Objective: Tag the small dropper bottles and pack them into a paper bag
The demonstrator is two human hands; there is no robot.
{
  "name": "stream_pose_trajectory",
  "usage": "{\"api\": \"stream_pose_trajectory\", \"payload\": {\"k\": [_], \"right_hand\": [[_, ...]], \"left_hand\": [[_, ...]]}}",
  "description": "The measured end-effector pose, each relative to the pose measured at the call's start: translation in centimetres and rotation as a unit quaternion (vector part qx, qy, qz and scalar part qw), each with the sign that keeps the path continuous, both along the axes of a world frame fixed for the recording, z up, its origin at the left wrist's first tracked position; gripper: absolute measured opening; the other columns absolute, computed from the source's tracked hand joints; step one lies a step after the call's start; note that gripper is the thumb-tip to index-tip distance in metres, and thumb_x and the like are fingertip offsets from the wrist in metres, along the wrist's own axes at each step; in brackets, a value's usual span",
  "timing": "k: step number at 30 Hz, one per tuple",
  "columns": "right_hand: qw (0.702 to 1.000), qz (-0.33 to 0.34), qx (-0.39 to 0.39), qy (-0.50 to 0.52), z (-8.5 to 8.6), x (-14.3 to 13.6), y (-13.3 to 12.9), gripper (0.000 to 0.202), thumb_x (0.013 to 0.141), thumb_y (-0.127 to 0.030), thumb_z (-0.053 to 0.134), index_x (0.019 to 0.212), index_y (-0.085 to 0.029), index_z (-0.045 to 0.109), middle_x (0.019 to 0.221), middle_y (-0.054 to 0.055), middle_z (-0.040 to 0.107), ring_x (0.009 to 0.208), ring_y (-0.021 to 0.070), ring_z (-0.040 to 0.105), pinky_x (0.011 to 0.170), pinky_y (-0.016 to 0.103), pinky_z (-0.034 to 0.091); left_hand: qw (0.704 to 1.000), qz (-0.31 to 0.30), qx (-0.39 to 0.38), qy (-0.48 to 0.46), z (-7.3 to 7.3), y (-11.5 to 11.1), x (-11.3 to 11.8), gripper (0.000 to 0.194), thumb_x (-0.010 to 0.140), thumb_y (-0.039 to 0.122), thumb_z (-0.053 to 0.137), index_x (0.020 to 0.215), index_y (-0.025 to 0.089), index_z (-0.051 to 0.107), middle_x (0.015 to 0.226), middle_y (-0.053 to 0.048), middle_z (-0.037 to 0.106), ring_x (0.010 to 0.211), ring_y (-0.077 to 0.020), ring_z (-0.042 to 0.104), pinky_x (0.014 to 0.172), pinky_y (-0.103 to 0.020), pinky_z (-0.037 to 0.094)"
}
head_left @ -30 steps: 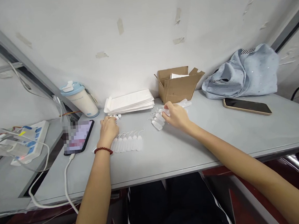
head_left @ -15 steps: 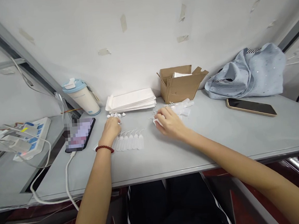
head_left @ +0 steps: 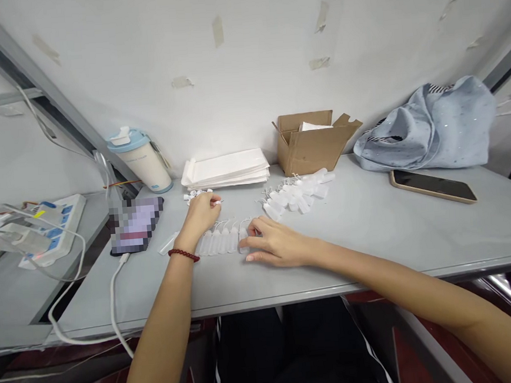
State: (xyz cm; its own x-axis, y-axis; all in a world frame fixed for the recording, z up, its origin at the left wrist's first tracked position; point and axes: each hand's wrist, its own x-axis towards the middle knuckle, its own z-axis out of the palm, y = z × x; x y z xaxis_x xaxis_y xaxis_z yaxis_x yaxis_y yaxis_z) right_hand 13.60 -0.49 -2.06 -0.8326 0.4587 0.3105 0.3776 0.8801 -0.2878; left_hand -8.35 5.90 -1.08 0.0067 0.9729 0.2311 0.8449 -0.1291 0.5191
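My left hand (head_left: 203, 214) is above the near side of a small heap of white pieces (head_left: 196, 193), its fingers pinched on a small white piece (head_left: 218, 202). Below it, several translucent white tubes (head_left: 217, 243) with thin curved strings at their tops lie side by side in a row. At the right end of this row my right hand (head_left: 275, 242) has its thumb and fingers around a translucent tube (head_left: 243, 239), partly covered by the fingertips. Farther right, a loose pile of similar tubes (head_left: 297, 194) lies in front of the cardboard box.
White envelopes (head_left: 227, 167) are stacked near the wall, beside a cardboard box (head_left: 312, 148) and a blue fabric bag (head_left: 440, 124). Phones (head_left: 432, 186) lie at both sides. A tumbler (head_left: 142, 159), a power strip (head_left: 59, 230) and a white cable (head_left: 112, 297) occupy the left.
My right hand has moved left and nearer from the pile to the row's right end, bringing a tube there. My left hand has shifted slightly right, and a small white piece now shows at its fingertips.
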Motion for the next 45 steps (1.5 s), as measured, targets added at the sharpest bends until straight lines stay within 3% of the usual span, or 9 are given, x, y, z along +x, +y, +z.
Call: {"api": "stream_pose_trajectory", "payload": {"k": [9,14,20,30,37,41,45], "right_hand": [[0.992,-0.124,0.010,-0.033,-0.5,0.2,0.8,0.027,0.094,-0.034,0.043,0.085,-0.016,0.061,0.081,0.006,0.054,0.072,0.0161,0.047,0.069,0.028,0.035],[0.971,-0.229,-0.010,-0.067,-0.1,0.3,0.9,0.027,0.092,-0.036,0.043,0.087,-0.014,0.058,0.079,0.009,0.062,0.063,0.0170,0.052,0.056,0.027,0.029],[0.939,-0.327,-0.037,-0.098,0.1,0.7,1.2,0.037,0.088,-0.046,0.046,0.096,-0.012,0.058,0.075,0.014,0.067,0.067,0.0258,0.061,0.055,0.030,0.032],[0.926,-0.354,-0.078,-0.108,0.4,0.7,1.3,0.039,0.085,-0.050,0.049,0.093,-0.014,0.060,0.078,0.015,0.068,0.075,0.0292,0.063,0.059,0.032,0.037],[0.930,-0.342,-0.087,-0.106,0.3,0.6,1.4,0.037,0.084,-0.049,0.049,0.070,-0.016,0.061,0.071,0.014,0.065,0.069,0.0279,0.062,0.055,0.032,0.032],[0.932,-0.345,-0.079,-0.079,0.4,0.7,1.4,0.037,0.087,-0.049,0.045,0.079,-0.016,0.059,0.069,0.011,0.064,0.066,0.0237,0.060,0.053,0.030,0.029],[0.937,-0.339,-0.069,-0.050,0.4,0.7,1.3,0.038,0.089,-0.051,0.042,0.088,-0.015,0.056,0.071,0.009,0.065,0.063,0.0204,0.058,0.053,0.028,0.028]], "left_hand": [[0.988,-0.008,0.000,-0.156,1.0,-1.0,1.5,0.017,0.066,0.031,0.066,0.074,0.016,0.064,0.077,-0.006,0.069,0.077,-0.0210,0.063,0.073,-0.032,0.050],[0.970,-0.028,-0.043,-0.238,1.1,-1.2,1.7,0.025,0.060,0.032,0.074,0.075,0.014,0.065,0.077,-0.006,0.068,0.073,-0.0189,0.064,0.069,-0.031,0.050],[0.946,-0.031,-0.104,-0.305,1.2,-1.5,2.0,0.030,0.052,0.030,0.081,0.071,0.013,0.064,0.067,-0.003,0.066,0.062,-0.0160,0.062,0.065,-0.031,0.051],[0.894,-0.091,-0.209,-0.386,1.3,-2.0,2.4,0.034,0.058,0.034,0.081,0.080,0.012,0.068,0.075,-0.008,0.070,0.074,-0.0204,0.068,0.072,-0.035,0.053],[0.885,-0.114,-0.263,-0.368,1.8,-2.6,3.1,0.024,0.059,0.024,0.079,0.078,0.014,0.069,0.074,-0.004,0.068,0.063,-0.0117,0.060,0.055,-0.022,0.045],[0.875,-0.129,-0.277,-0.376,2.1,-2.9,3.5,0.022,0.057,0.021,0.080,0.074,0.014,0.069,0.073,-0.004,0.068,0.059,-0.0106,0.057,0.051,-0.021,0.043],[0.865,-0.134,-0.264,-0.405,2.0,-2.9,3.9,0.026,0.056,0.026,0.082,0.074,0.014,0.068,0.076,-0.005,0.069,0.066,-0.0137,0.060,0.063,-0.027,0.049]]}}
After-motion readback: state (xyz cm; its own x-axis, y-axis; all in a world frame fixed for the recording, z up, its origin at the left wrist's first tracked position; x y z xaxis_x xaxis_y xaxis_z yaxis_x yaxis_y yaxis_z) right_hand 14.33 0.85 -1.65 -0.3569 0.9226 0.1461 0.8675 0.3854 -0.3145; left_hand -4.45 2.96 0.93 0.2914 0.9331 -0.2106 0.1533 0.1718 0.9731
